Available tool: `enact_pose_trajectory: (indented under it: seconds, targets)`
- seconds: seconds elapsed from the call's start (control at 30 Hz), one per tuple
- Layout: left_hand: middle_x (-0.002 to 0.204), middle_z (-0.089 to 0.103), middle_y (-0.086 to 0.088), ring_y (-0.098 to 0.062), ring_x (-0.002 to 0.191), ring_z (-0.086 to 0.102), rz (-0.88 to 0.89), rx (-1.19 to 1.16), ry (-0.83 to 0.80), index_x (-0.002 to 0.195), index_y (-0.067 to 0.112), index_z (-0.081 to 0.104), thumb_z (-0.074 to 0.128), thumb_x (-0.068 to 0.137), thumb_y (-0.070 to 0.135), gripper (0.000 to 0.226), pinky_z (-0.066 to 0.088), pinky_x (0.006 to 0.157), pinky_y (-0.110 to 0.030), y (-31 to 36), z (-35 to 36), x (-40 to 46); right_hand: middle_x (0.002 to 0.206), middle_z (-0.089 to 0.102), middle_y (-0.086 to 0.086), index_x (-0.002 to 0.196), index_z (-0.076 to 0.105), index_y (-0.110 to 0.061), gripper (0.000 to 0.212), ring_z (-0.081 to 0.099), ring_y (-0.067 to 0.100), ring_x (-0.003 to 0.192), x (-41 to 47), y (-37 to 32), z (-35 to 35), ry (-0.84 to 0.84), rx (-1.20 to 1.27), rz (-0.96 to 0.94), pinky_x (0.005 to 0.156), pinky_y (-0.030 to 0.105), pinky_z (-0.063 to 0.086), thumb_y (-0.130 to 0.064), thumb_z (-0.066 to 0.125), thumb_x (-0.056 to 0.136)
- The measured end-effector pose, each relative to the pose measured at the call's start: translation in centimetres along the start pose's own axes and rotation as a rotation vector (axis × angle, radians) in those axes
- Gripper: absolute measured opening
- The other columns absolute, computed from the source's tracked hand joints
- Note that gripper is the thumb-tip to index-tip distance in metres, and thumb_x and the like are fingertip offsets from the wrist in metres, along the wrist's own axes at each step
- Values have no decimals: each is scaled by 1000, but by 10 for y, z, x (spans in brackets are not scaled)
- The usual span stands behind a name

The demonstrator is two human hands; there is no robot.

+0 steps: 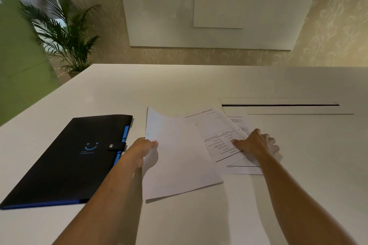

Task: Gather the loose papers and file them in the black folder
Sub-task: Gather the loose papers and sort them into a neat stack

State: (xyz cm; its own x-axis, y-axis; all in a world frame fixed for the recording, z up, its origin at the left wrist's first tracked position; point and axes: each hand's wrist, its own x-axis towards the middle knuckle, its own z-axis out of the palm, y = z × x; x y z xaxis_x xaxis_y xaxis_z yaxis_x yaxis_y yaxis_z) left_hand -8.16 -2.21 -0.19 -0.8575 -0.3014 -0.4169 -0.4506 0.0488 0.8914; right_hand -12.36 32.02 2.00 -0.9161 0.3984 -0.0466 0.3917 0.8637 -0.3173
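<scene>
A black folder (67,161) with a blue edge, a blue smile mark and a snapped strap lies closed on the white table at the left. My left hand (142,150) pinches the left edge of a blank white sheet (179,155), whose far side is lifted off the table. Printed papers (221,139) lie fanned out to its right, partly under it. My right hand (256,143) rests flat on those printed papers, fingers spread, thumb pointing left.
The white table (199,85) has a recessed cable hatch (278,104) just beyond the papers. A potted palm (65,32) stands past the table's far left corner. A whiteboard (209,6) hangs on the wall behind.
</scene>
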Motion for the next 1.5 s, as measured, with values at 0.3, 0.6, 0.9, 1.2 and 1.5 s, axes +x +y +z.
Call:
enact_pose_trajectory:
  seconds: [0.3,0.6,0.9,1.2,1.5]
  targets:
    - [145,43,-17,-35,132,38,-7,73,40,142,-3,37,54,98,19,52,33,95,-37,0,4,1,122,58,19,123,52,-9,87,52,40,116,5,1,-1,-6,55,-27,98,51,42,-63,80,61]
    - [142,45,-19,-37,128,41,-28,125,63,141,-1,39,55,97,20,51,36,97,-42,2,5,-2,79,65,1,90,63,-14,51,66,26,71,21,2,7,-184,429,-22,63,38,57,-39,84,50]
    - [139,46,-18,-36,125,43,-44,122,53,140,0,39,56,96,19,51,36,88,-38,4,5,-3,110,64,22,127,53,5,59,65,34,92,42,3,5,-267,488,-51,72,35,50,-13,81,78]
    - [123,54,-20,-35,106,51,-50,121,90,135,2,45,60,94,22,48,44,88,-44,6,5,-10,102,72,16,107,62,-16,40,70,29,78,46,-1,-26,-24,593,-159,70,37,58,-11,83,73]
    - [126,57,-14,-33,114,52,-36,23,21,136,3,45,66,89,19,54,42,97,-43,-1,0,-10,105,68,9,105,57,-15,36,67,17,78,40,-6,-96,102,1061,-200,73,33,56,-2,79,79]
